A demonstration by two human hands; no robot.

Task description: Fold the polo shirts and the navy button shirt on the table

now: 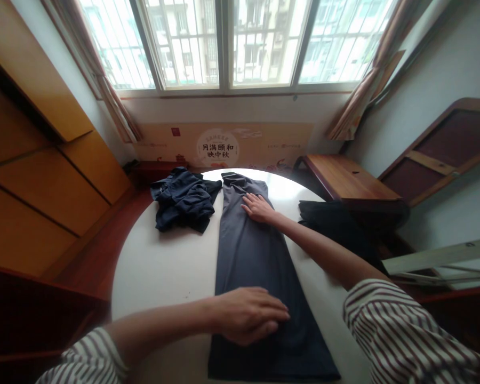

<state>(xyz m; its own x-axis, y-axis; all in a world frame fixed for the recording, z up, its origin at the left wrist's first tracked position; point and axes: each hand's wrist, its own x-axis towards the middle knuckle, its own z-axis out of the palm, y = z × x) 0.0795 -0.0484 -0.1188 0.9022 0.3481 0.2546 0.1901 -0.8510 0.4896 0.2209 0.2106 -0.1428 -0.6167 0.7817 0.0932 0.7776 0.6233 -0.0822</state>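
A pair of dark grey-blue trousers (252,250), apparently folded lengthwise, lies stretched across the white round table (156,277). Its narrower end points at the window, its wider end at me. My left hand (250,314) is over the near part of the cloth, fingers extended to the right and holding nothing. Farther off, my right hand (258,208) rests flat on the upper part, with its fingers stretched out. The cloth is slightly wrinkled around that hand and smoother toward me.
A crumpled heap of dark navy clothing (184,200) sits at the table's far left. Black folded cloth (332,224) lies at the right edge, partly behind my right arm. Beyond stand a wooden bench (352,176) and a window (224,48); wooden cabinets (44,186) are at left.
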